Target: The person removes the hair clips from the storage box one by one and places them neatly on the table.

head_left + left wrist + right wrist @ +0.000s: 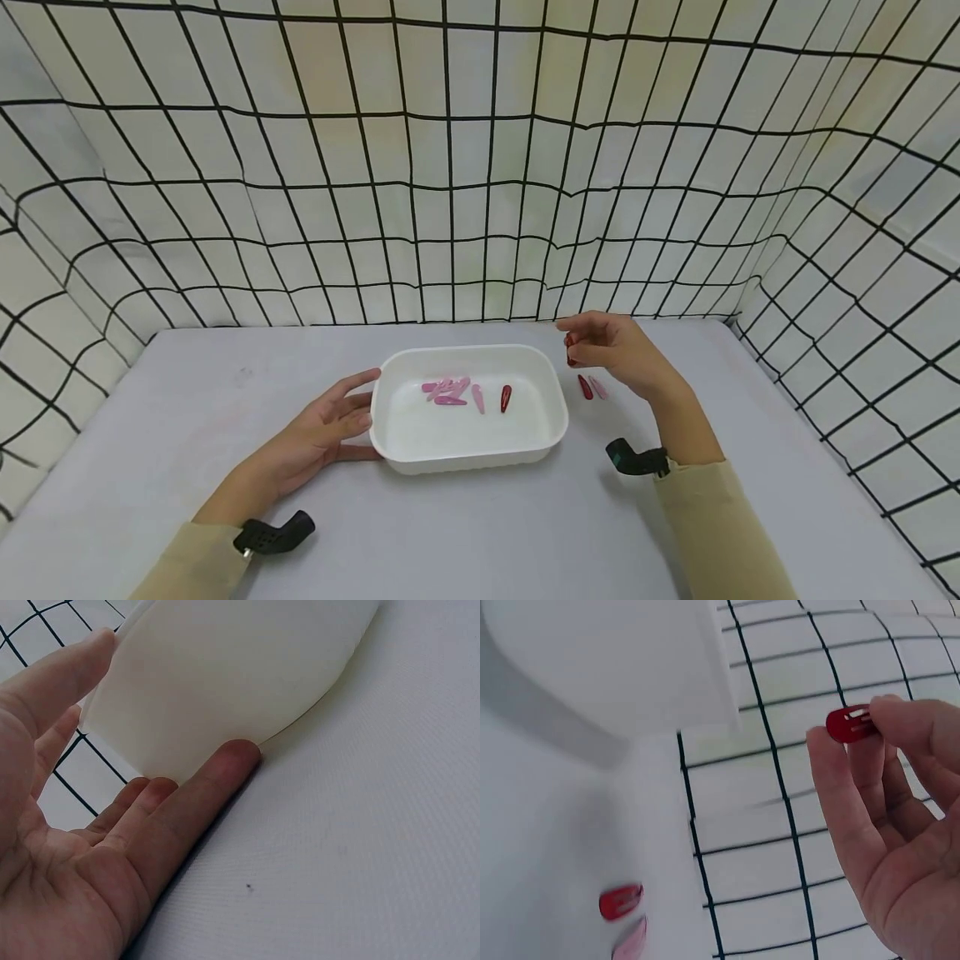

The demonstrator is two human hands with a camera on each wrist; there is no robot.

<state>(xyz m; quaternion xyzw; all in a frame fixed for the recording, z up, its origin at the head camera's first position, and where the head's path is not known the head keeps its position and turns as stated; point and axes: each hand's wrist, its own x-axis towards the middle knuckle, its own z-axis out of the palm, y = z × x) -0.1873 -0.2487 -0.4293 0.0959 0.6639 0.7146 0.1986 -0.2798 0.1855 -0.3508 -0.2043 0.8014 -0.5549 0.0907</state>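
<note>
Raised beside the tray's right end, my right hand (618,350) pinches a red hair clip (851,724) between thumb and fingertips. My left hand (330,425) rests its extended fingers against the left end of the white tray (457,460); in the left wrist view the fingertips touch the tray's wall. Inside the tray lie several pink hair clips (451,401) bunched together, a pink clip (478,398) apart from them, and one red clip (506,398). On the table right of the tray, below my right hand, are another red clip (585,387) and a pink clip (598,387).
The white table (315,550) carries the tray near its back edge. A black wire grid (450,183) stands behind the table and along both sides. Black wrist devices (637,458) sit on both forearms, beside beige sleeves (727,533).
</note>
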